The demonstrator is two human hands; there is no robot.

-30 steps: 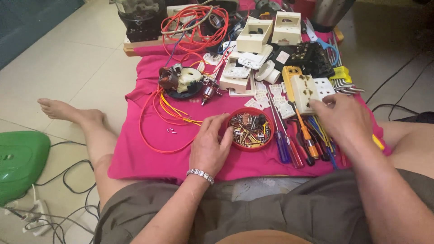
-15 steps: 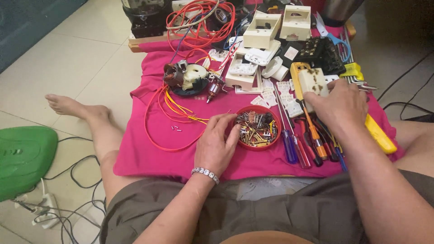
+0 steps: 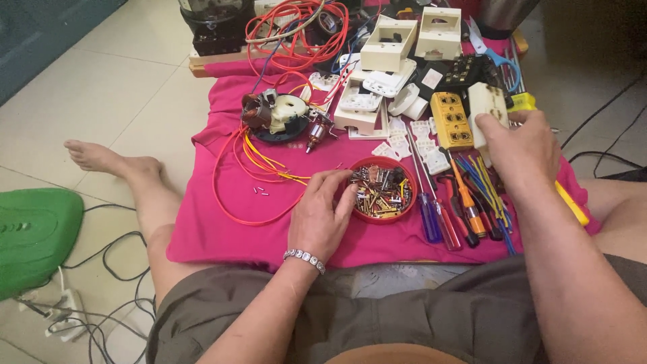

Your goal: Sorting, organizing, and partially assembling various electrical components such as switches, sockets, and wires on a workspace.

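Note:
I sit on a tiled floor with a pink cloth [image 3: 222,229] spread before my legs. My left hand [image 3: 322,214] rests on the cloth, its fingertips at the rim of a small red dish [image 3: 408,202] filled with several small metal parts. My right hand [image 3: 519,148] grips a cream socket block [image 3: 486,108] and holds it just above the cloth beside a yellow socket block [image 3: 450,120]. Several screwdrivers [image 3: 445,209] with red, blue and orange handles lie between the dish and my right hand.
A small motor with orange wires [image 3: 276,118] lies left of centre. White switch boxes [image 3: 387,44] and a coil of orange cable [image 3: 296,27] crowd the far edge. A green object [image 3: 34,232] and loose cords [image 3: 101,303] lie on the floor at the left.
My right hand has lifted the cream socket block off the cloth. My left hand has moved its fingers to the dish's rim. The view has shifted slightly.

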